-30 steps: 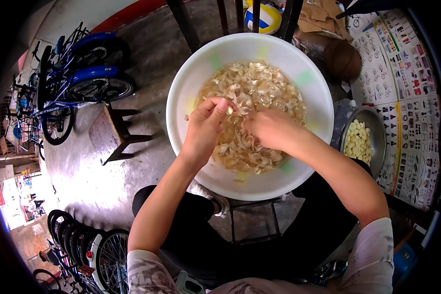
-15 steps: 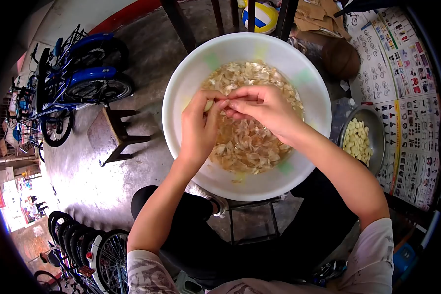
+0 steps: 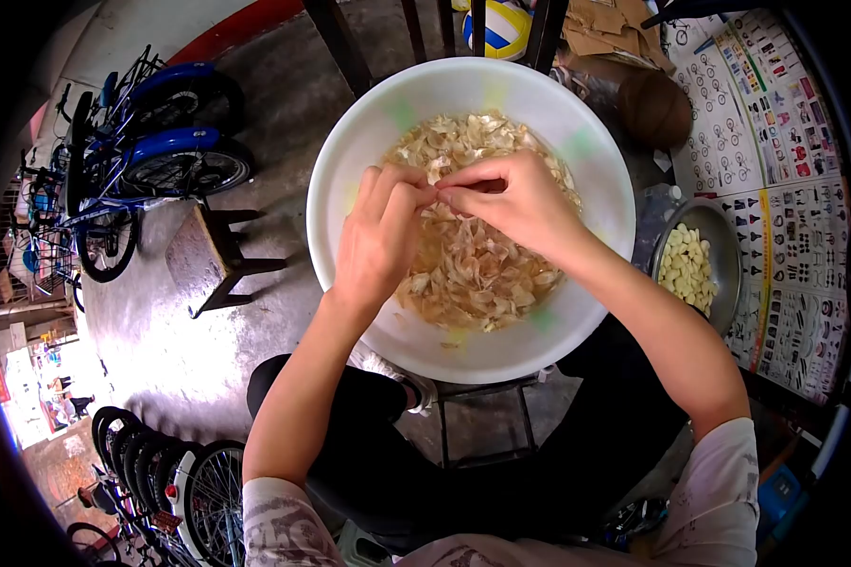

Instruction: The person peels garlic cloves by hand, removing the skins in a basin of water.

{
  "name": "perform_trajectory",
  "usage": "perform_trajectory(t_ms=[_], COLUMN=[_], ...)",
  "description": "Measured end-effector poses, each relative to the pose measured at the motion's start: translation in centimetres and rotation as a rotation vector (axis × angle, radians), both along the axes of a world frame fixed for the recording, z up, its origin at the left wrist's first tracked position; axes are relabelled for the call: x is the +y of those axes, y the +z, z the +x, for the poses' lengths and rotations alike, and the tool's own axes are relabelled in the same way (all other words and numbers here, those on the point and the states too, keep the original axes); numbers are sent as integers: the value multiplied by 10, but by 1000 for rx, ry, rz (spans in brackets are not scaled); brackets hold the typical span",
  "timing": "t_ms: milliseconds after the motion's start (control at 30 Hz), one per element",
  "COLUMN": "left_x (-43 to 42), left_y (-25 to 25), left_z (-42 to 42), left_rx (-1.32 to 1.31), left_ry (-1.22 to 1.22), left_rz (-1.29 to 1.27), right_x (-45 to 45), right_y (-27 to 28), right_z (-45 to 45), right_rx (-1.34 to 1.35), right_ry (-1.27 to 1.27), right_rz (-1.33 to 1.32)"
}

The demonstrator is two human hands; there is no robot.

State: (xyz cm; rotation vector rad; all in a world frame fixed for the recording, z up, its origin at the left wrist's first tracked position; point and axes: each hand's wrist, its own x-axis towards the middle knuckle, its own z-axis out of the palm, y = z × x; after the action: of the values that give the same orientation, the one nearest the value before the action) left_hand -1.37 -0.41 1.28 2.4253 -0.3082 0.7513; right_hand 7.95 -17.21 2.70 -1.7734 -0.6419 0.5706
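Note:
Over a big white plastic basin (image 3: pixel 343 123), my two hands meet at the fingertips. My left hand (image 3: pixel 384 222) is closed with its back toward me, and its fingers curl round a garlic clove that they now hide. My right hand (image 3: pixel 511 194) is in a pinch, thumb and forefinger pressed together at the same spot against the left fingertips. Whatever sits exactly between the fingertips is too small and covered to see well. Below them, papery garlic skins (image 3: pixel 477 274) float in brownish water. To the right, peeled garlic cloves (image 3: pixel 686 269) lie in a metal bowl (image 3: pixel 728 269).
A wooden stool (image 3: pixel 208 255) stands left of the basin. Bicycles (image 3: pixel 184 156) are parked beyond it, with more wheels (image 3: pixel 216 501) at lower left. Dark bars, a volleyball (image 3: pixel 498 28) and cardboard (image 3: pixel 615 33) are at the far side. A printed sheet (image 3: pixel 766 217) covers the right-hand surface.
My left hand has rolled over so its back faces up, hiding the pale clove seen before. My right hand stays pinched against it. The view has shifted slightly.

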Motion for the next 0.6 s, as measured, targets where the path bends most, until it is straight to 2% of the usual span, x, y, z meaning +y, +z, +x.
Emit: perform_trajectory(t_ms=[33,100,300,433,600], left_x=[0,1,2,2,3], left_y=[0,0,-1,1,1], left_z=[0,0,1,0,0], left_rx=[-4,-8,24,31,45], left_ry=[-6,-11,-9,-15,-21], left_rz=[14,30,46,71,105], right_x=[0,-1,-3,-2,-2], right_y=[0,-1,2,13,7], right_z=[1,3,11,9,12], right_rx=[1,204,426,454,334], right_ry=[1,17,35,33,74], right_rz=[0,68,106,29,23])
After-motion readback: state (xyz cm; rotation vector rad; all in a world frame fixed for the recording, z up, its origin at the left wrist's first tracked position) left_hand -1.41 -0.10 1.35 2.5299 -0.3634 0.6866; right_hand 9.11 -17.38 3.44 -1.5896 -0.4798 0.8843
